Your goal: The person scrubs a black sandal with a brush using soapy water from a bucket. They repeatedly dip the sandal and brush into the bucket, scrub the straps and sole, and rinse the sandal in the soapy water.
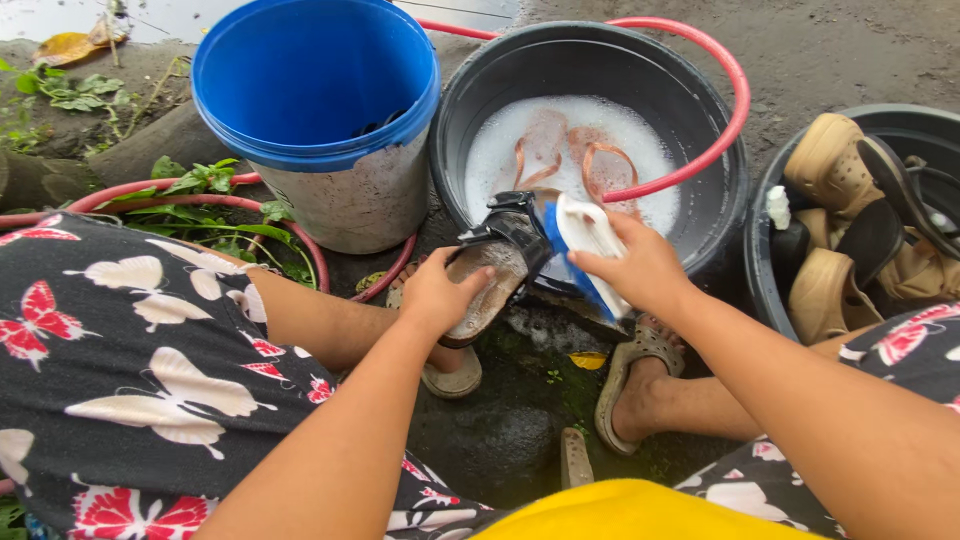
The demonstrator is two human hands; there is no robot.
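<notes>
Black-strapped sandal (490, 275) clenched in my left hand (436, 295); right hand (640, 268) grasps blue-white scrub brush (585, 240), soapy tub (470, 110) at 12 o'clock.

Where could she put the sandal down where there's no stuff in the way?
Bare dark ground lies between the two feet, under the sandal in the left hand. Bare ground also shows at top right, beyond the red hose. The soapy tub holds slippers, the right tub is packed with shoes; the blue bucket looks mostly empty.
</notes>
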